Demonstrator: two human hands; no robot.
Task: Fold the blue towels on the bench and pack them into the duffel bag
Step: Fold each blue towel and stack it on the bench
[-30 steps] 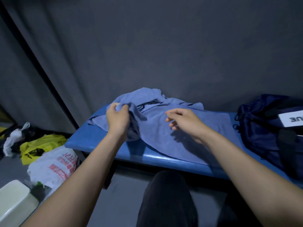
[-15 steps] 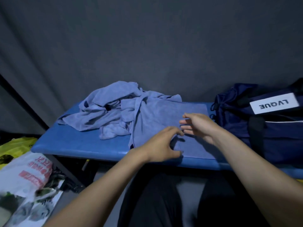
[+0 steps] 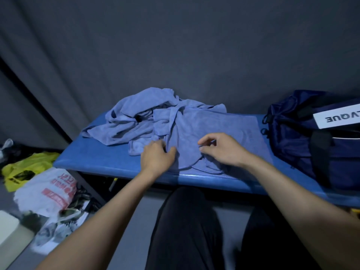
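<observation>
Nearest the person, a blue towel (image 3: 210, 129) is lying partly spread on the desk (image 3: 101, 164), its soft, matte cloth flat on the right side and its near edge curling up in a rounded fold. The left hand (image 3: 157, 158) is gripping that towel's left edge, fingers curled round a bunch of cloth. The right hand (image 3: 224, 151) is pinching the raised near edge between thumb and fingertips, just beside the left hand, the two hands a little apart over the front of the desk. Behind the left hand, a pile of crumpled towels (image 3: 136, 117) is sitting in a loose heap, overlapping the spread towel's far left corner and reaching toward the grey curtain (image 3: 175, 45) at the back. To the right, a dark navy duffel bag (image 3: 303, 137) is standing on the desk, close to the spread towel's right edge, with a white label (image 3: 339, 117) on top. On the floor to the left, a white plastic bag (image 3: 48, 190) with red print and a yellow bag (image 3: 23, 168) are lying beside the desk. The person's dark trousers (image 3: 187, 227) are filling the foreground below the desk edge.
</observation>
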